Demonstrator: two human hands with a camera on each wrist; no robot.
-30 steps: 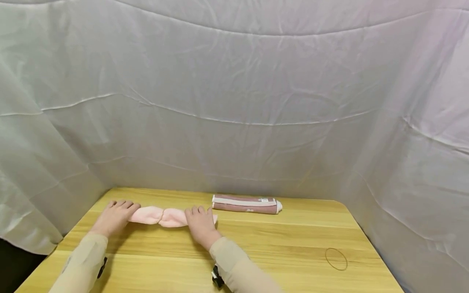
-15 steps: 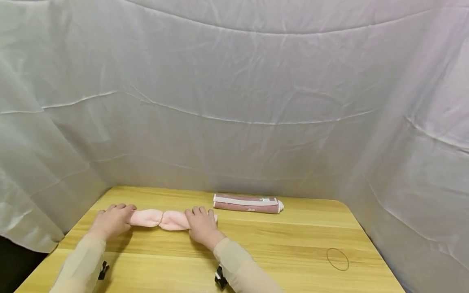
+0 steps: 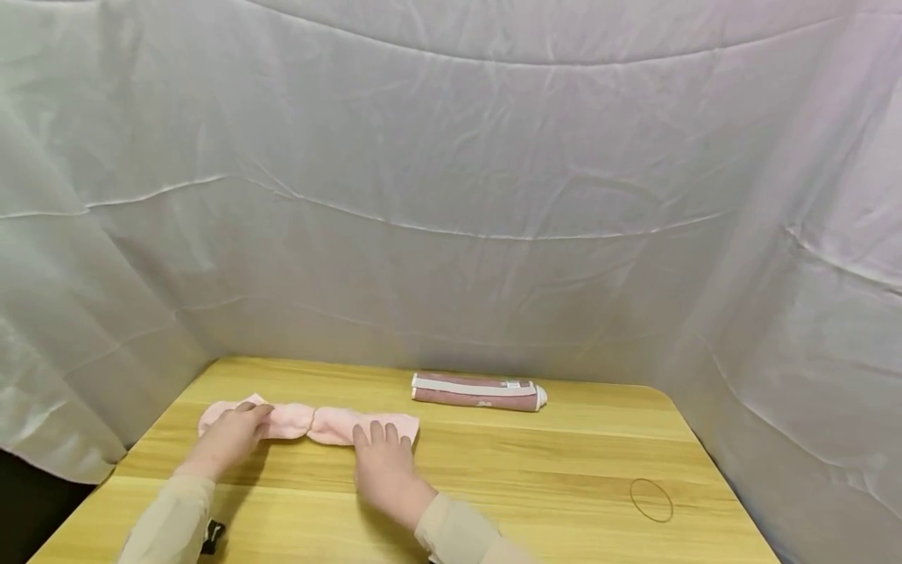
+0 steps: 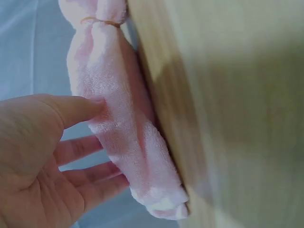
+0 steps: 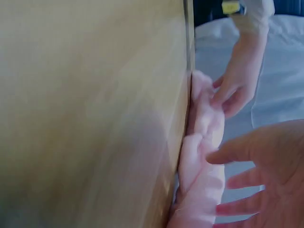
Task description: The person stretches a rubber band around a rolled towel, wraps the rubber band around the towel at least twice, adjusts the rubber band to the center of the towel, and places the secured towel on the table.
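Note:
A light pink towel lies rolled along the far left of the table, cinched at its middle by a thin brown rubber band. My left hand is at the towel's left half. In the left wrist view, its extended thumb rests on the near face, while the fingertips are partly hidden behind the roll. My right hand is at the right half, fingers spread and nearly straight, fingertips right at the towel's near edge. In the right wrist view, that hand shows blurred, its palm bare.
A rolled mauve towel with white edging lies near the back edge of the wooden table. Another rubber band lies at the right. Grey curtains enclose the back and sides.
My left hand has moved right from the towel's left end, which now shows spread out. My right hand has drawn back towards me, uncovering the right end.

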